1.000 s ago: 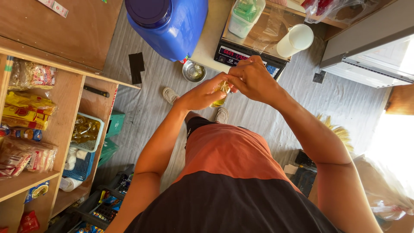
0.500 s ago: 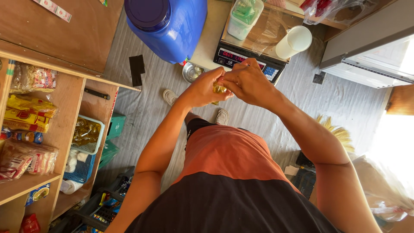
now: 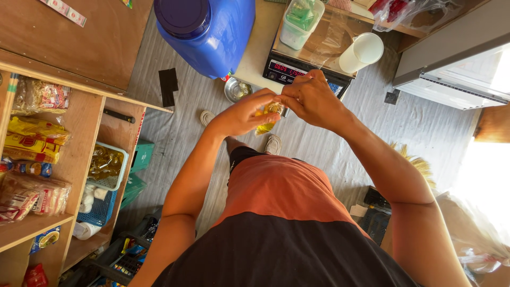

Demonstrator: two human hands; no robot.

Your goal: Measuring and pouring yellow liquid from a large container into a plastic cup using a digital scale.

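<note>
Both hands pinch a small bag of yellow liquid at frame centre.

The left hand [image 3: 245, 112] and right hand [image 3: 311, 98] close on the small clear bag of yellow liquid [image 3: 267, 118], now higher, nearer the digital scale [image 3: 289, 72] than a second ago. Yellow and red packets [image 3: 33, 139] fill the wooden shelves [image 3: 79, 154] at left; a blue jug [image 3: 210, 32] sits at upper centre, a white cup [image 3: 362, 52] to its right.

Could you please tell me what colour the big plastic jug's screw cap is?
Dark purple-blue cap on a bright blue plastic jug, seen in the head view.
</note>
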